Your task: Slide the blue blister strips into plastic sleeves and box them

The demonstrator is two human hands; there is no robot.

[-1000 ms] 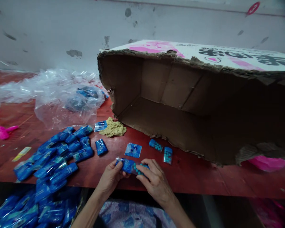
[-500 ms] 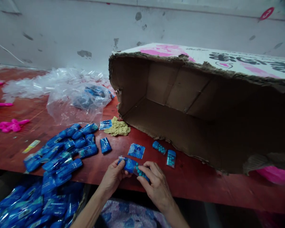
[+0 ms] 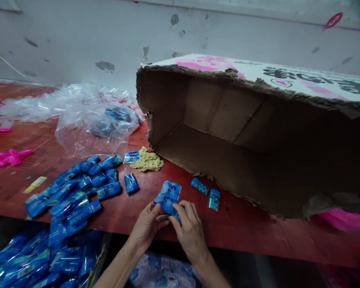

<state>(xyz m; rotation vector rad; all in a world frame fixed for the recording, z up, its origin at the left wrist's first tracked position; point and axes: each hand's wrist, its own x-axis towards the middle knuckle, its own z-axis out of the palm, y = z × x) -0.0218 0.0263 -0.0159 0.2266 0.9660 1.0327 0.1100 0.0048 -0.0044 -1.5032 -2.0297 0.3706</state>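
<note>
Our left hand and right hand have turned the blue packet upright, fingers pinching it, flat packet at twelve o'clock.

The scene is seen through a single head-worn camera, aimed forward and down across the red counter toward the grey wall behind it. The near counter edge is viewed from close above, with the left hand and right hand low in the centre. The open cardboard box is seen from its mouth, filling the right half.
</note>
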